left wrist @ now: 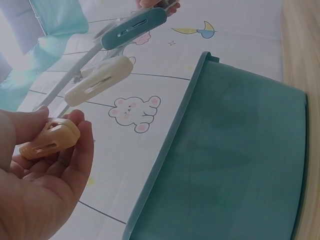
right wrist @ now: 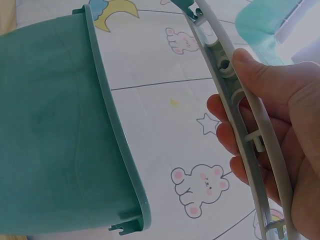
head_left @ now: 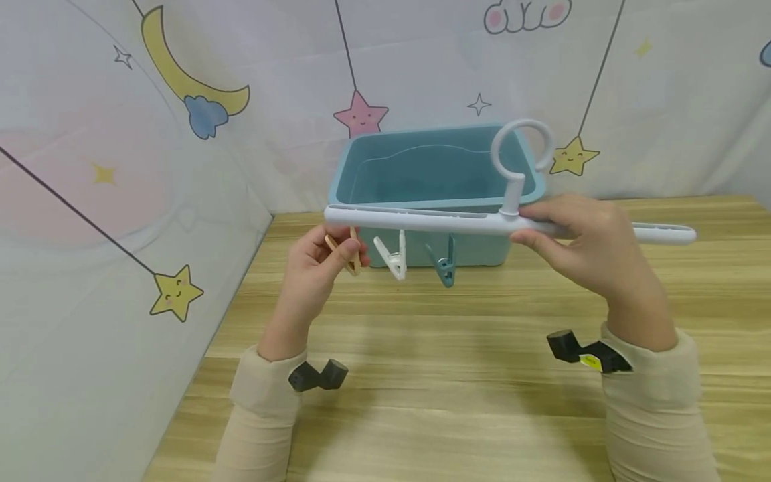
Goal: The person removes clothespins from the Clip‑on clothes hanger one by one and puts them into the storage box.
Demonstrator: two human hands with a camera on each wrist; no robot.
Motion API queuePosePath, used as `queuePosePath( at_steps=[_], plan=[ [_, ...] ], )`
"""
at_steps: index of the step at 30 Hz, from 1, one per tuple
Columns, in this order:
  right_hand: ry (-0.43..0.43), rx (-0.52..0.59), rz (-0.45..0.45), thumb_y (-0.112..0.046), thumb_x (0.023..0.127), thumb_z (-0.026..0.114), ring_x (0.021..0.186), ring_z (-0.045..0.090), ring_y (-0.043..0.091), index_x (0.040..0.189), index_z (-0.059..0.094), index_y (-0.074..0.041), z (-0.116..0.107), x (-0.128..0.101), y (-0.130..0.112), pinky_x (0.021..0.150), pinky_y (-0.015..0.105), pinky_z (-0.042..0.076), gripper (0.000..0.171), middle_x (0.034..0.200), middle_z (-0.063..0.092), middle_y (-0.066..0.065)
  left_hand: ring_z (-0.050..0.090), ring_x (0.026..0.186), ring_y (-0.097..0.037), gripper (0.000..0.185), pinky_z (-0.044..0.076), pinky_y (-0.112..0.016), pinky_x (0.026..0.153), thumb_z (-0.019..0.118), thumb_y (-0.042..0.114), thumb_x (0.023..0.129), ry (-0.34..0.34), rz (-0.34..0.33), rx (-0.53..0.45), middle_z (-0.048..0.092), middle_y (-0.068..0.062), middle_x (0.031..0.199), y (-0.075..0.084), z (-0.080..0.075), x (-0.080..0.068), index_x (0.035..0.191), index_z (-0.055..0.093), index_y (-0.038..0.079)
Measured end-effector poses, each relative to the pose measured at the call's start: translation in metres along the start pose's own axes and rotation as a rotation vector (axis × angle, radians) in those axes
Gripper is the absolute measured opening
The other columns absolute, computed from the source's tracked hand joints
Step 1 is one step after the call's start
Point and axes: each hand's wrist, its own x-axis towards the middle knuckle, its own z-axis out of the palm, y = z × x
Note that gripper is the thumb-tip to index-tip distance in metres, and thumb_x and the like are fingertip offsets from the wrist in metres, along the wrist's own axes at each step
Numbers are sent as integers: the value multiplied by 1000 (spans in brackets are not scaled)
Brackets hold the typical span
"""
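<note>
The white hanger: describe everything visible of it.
The white hanger looks plastic: a long, slotted bar with rounded ends and an open hook on top. It is held nearly level above the table, before the blue-green tub. The fingers of the right hand grip it beside the hook. A white clip and a teal clip hang beneath its left part.

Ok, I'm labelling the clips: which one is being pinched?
The orange clip, in the left hand; the white clip and teal clip hang untouched below the hanger.

Cartoon-print backdrop (head_left: 421,60) – wood-grain tabletop (head_left: 458,402)
</note>
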Motion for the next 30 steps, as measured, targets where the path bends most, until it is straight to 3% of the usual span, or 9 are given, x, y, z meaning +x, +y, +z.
queuePosePath(
  at_steps=[9, 14, 17, 23, 27, 30],
  plan=[
    [-17, 8, 9, -55, 87, 61, 78, 56, -10, 88, 73, 4, 0, 0, -1, 74, 4, 44, 61, 78, 71, 12, 66, 73, -12, 14, 55, -25, 70, 65, 22, 91, 13, -17, -1, 67, 0, 86, 2, 1, -1, 95, 60, 9],
    [-20, -7, -3, -55, 88, 61, 73, 57, -3, 89, 74, 4, -1, -1, 0, 74, 3, 43, 60, 77, 71, 12, 63, 69, -11, 19, 51, -22, 63, 63, 10, 92, 24, -15, 63, 66, 0, 81, 2, 0, 0, 92, 55, -8],
    [-19, -27, -10, -56, 88, 60, 70, 59, 4, 89, 74, 3, -1, -1, 1, 74, 3, 42, 60, 77, 71, 12, 61, 67, -11, 17, 49, -21, 61, 61, 2, 93, 32, -62, 104, 63, 0, 75, 2, -1, 0, 94, 54, -14],
    [-14, -57, -17, -57, 88, 59, 66, 58, 10, 88, 74, 2, -1, -1, 1, 72, 5, 40, 61, 75, 70, 10, 56, 67, -13, 14, 45, -21, 61, 59, 2, 94, 60, -160, 173, 61, 0, 71, 3, -1, 1, 99, 60, -11],
    [-13, -63, -15, -57, 88, 59, 65, 58, 9, 87, 74, 2, -1, -1, 2, 71, 5, 39, 61, 74, 70, 10, 55, 67, -12, 16, 46, -20, 61, 60, 2, 94, 101, -153, 214, 61, 1, 74, 3, 1, 2, 100, 61, -13],
    [-11, -71, -16, -58, 88, 59, 64, 58, 10, 87, 74, 1, 0, -1, 1, 70, 6, 40, 61, 75, 70, 10, 56, 65, -10, 15, 47, -19, 60, 61, -1, 92, 141, -111, 237, 62, 3, 74, 2, 4, 2, 98, 61, -15]
  ],
)
